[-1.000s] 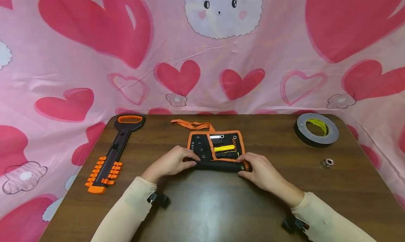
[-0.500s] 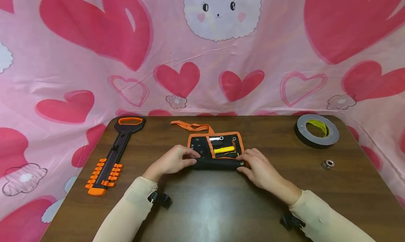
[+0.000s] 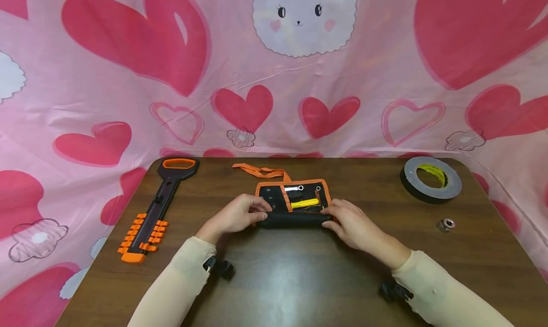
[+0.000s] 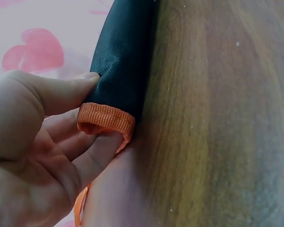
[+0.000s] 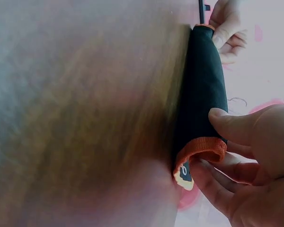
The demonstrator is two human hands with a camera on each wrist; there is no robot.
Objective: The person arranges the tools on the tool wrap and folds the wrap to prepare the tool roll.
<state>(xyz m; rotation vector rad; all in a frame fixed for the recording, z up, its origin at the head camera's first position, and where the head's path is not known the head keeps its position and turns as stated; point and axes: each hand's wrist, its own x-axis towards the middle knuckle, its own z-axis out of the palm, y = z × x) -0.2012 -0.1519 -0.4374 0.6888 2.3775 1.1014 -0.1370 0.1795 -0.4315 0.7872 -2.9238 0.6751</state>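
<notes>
A black tool roll with orange trim lies mid-table, its near edge rolled over into a tube. In its pockets show a yellow-handled tool and a shiny wrench end. My left hand pinches the left end of the rolled part; in the left wrist view the thumb presses the black cloth and fingers reach into the orange-edged opening. My right hand pinches the right end the same way, its thumb on the cloth in the right wrist view.
On the left lies a black rack with orange clips and an orange-lined handle. A roll of tape sits at the back right, with a metal socket nearer. An orange strap trails behind the tool roll. A heart-patterned cloth hangs behind.
The near edge of the tool roll has rolled farther over, away from me, covering more of the pockets and printed numbers. Both hands keep their hold at the ends.
</notes>
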